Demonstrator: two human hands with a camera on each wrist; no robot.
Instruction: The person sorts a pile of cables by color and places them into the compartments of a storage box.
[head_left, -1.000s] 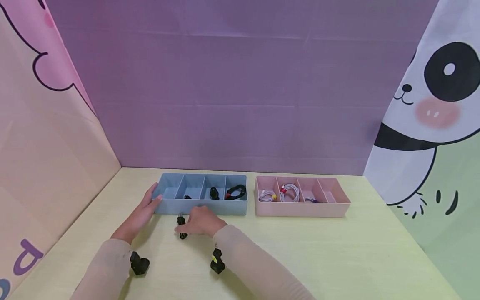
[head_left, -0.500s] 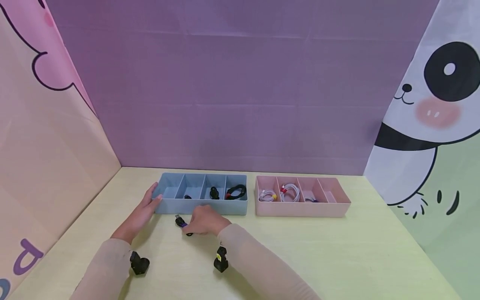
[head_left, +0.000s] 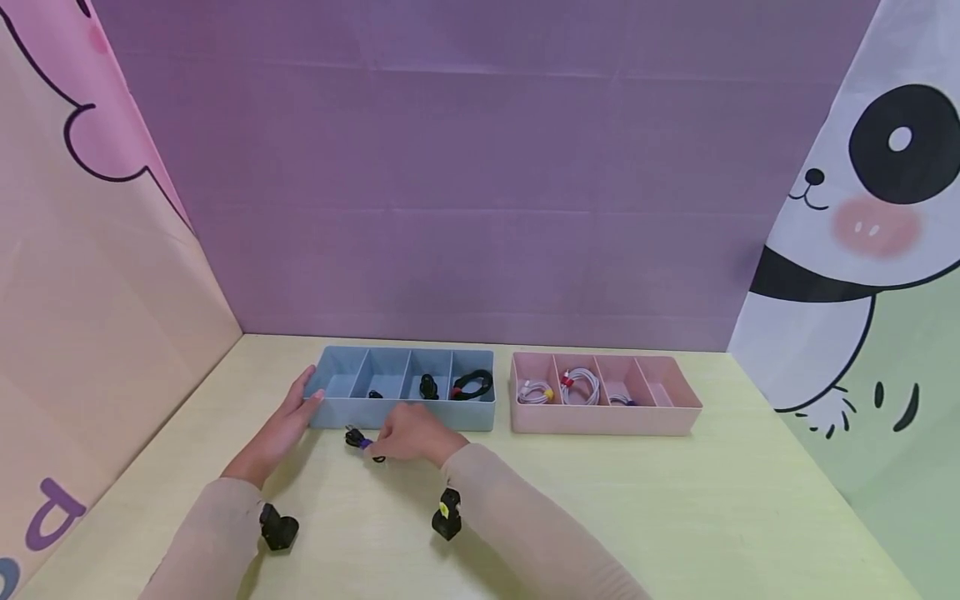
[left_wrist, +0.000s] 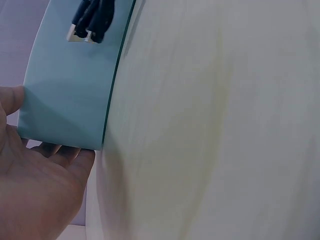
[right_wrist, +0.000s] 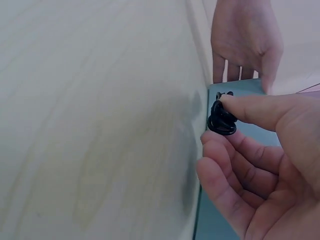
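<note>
A coiled black cable [head_left: 355, 437] with a purple tie is pinched between thumb and fingers of my right hand [head_left: 412, 435], in front of a blue divided box [head_left: 427, 415]. Metal plug ends of this cable [left_wrist: 90, 25] show in the left wrist view against the box's front wall. My left hand [head_left: 279, 427] rests on the left end of the box, its thumb at the rim and its fairly straight fingers against the end wall. In the right wrist view the bundle [right_wrist: 221, 122] sits between thumb and fingertips. Several black cables, including a coil with a red tie [head_left: 472, 384], lie in the box.
To the right stands a pink divided box [head_left: 600, 420] with white cables [head_left: 581, 386] in three compartments. Both boxes stand on a pale wooden table [head_left: 637, 517]. Behind it hangs a purple backdrop [head_left: 480, 183], with printed panels on both sides.
My right hand has moved slightly right and up toward the blue box. The cable has turned from near upright to slanted, its plugs now up and left. My left hand stays put.
</note>
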